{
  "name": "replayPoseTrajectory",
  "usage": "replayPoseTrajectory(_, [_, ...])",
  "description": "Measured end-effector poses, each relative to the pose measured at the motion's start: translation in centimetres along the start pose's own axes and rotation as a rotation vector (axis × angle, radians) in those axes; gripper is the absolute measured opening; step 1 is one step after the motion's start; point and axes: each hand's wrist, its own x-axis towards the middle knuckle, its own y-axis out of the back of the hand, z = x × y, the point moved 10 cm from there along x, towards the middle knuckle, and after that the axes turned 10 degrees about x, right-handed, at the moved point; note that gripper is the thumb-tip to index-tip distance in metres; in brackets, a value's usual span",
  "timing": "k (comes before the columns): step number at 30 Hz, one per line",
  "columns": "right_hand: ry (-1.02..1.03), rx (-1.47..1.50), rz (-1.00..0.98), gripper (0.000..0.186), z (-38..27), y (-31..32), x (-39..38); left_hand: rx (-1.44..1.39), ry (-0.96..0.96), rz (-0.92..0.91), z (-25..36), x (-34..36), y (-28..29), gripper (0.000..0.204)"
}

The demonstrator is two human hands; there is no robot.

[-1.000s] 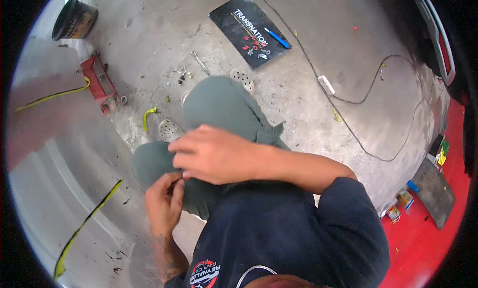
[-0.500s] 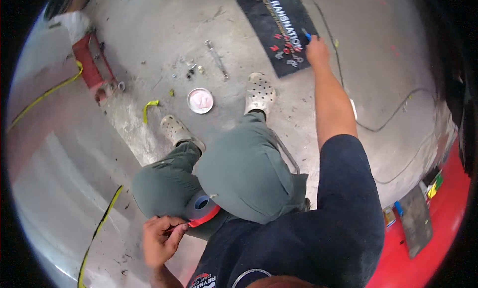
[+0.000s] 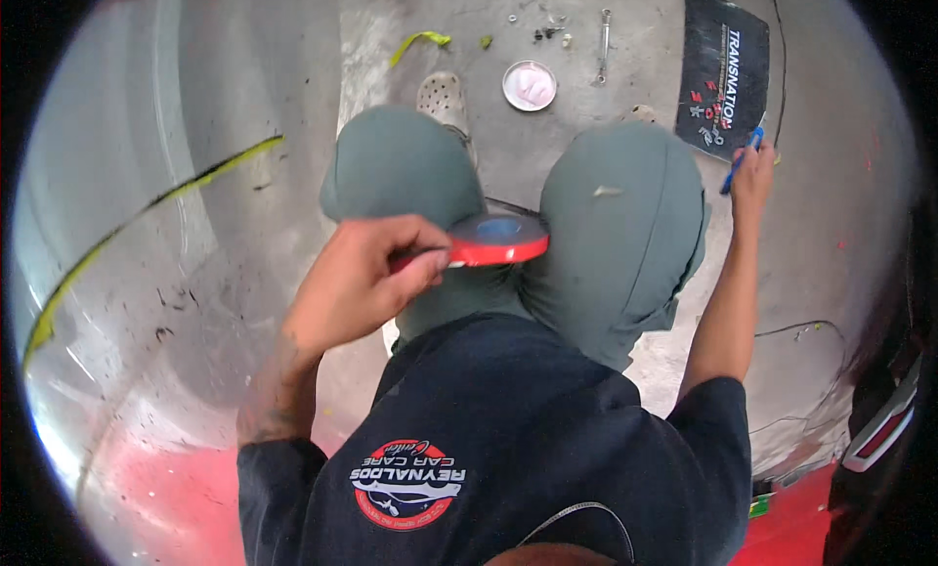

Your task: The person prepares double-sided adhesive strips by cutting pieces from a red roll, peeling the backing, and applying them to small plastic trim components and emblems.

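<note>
Between my knees, my left hand (image 3: pixel 376 273) grips a flat roll of red-and-black tape (image 3: pixel 503 253) by its near left side. Out at the right, my right hand (image 3: pixel 750 173) is closed on a slim blue-handled cutter (image 3: pixel 728 180) beside a black mat (image 3: pixel 713 38) with white lettering. Small red and silver letter-like pieces (image 3: pixel 697 97) lie on the mat's lower part. My knees (image 3: pixel 616 224) are bent below me, and a pale clog (image 3: pixel 442 97) shows past the left one.
A round dish of pink paste (image 3: pixel 530 85), a wrench (image 3: pixel 604 48), small hardware (image 3: pixel 549 30) and a green strip (image 3: pixel 420 40) lie on the floor ahead. A glossy silver car panel (image 3: pixel 147 302) with yellow tape (image 3: pixel 215 168) is close on my left. A cord (image 3: pixel 779 77) runs along the right.
My right hand left my left one, reached out to the mat and took up the blue cutter. My left hand has moved up with the tape roll. The view has shifted.
</note>
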Motion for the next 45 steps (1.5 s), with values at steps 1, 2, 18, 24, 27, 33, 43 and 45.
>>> replayPoseTrajectory(1, [0.059, 0.173, -0.033, 0.037, -5.7, 0.1, -2.4, -0.058, 0.082, -0.051, -0.7, -0.4, -0.4, 0.012])
replayPoseTrajectory(2, [0.114, 0.336, -0.058, 0.038, -10.8, 0.8, -5.4, -0.117, 0.151, -0.115, -1.5, -0.8, -1.1, 0.013])
replayPoseTrajectory(18, [0.762, 0.023, -0.381, 0.014, -32.7, -7.0, -32.8, -0.298, -0.187, 0.027, -2.7, -1.5, -3.4, 0.021])
replayPoseTrajectory(24, [0.793, -0.077, -0.394, 0.017, -33.0, -7.6, -32.8, -0.293, -0.185, 0.012, -2.4, -1.5, -3.4, 0.023])
replayPoseTrajectory(27, [0.814, -0.078, -0.385, 0.017, -33.3, -7.7, -32.7, -0.298, -0.195, 0.011, -2.4, -1.3, -3.3, 0.023])
replayPoseTrajectory(33, [0.806, -0.142, -0.398, 0.020, -33.0, -8.3, -32.7, -0.262, -0.196, 0.013, -2.3, -1.2, -3.3, 0.013])
replayPoseTrajectory(43, [0.731, -0.092, -0.473, 0.020, -33.0, -8.8, -32.7, -0.238, -0.202, 0.092, -2.5, -1.2, -3.1, 0.014])
replayPoseTrajectory(45, [0.719, -0.094, -0.487, 0.020, -32.8, -8.8, -32.7, -0.255, -0.191, 0.086, -2.7, -1.2, -3.2, 0.013])
